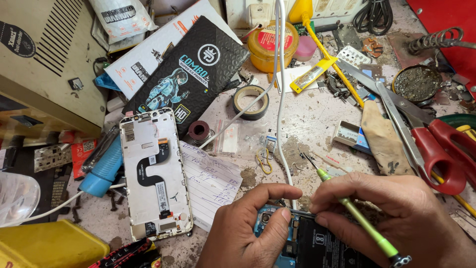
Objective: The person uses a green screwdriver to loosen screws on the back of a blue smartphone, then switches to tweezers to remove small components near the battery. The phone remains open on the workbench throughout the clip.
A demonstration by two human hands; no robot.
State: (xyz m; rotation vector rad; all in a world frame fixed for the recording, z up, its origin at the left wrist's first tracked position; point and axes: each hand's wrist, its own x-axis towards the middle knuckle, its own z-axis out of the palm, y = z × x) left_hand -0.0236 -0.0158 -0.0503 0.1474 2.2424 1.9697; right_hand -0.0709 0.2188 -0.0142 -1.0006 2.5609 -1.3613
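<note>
L hand sits low-centre, thumb and index curled into a pinch on the top edge of the opened phone. Fingertips press the blue frame by the camera corner, prob. to stop it sliding on the gritty bench. The other L fingers are tucked under the palm, out of view, so can't tell their spread.

R hand lies just right of the L fingertips. Its fingers are bunched together round the green screwdriver, held pen-style w/ the shaft running between thumb and index. The fine tip points up-left, beyond the knuckles and clear of the phone, so the tool looks parked in the grip, not engaged. The butt end sticks out past the heel of the hand, low right.

Phone is directly under both sets of fingers, back off, dark battery showing beneath the R fingers; the bottom frame edge cuts it off.

A white cable runs down from the top of the bench to a spot betw. the two thumbs. Left of the L fingers: handwritten paper slip, then the detached white phone back panel lying inner-face up, set aside but near. Beyond the fingertips: tape roll and small loose parts. Past the R knuckles: red-handled scissors, well apart from the work.
</note>
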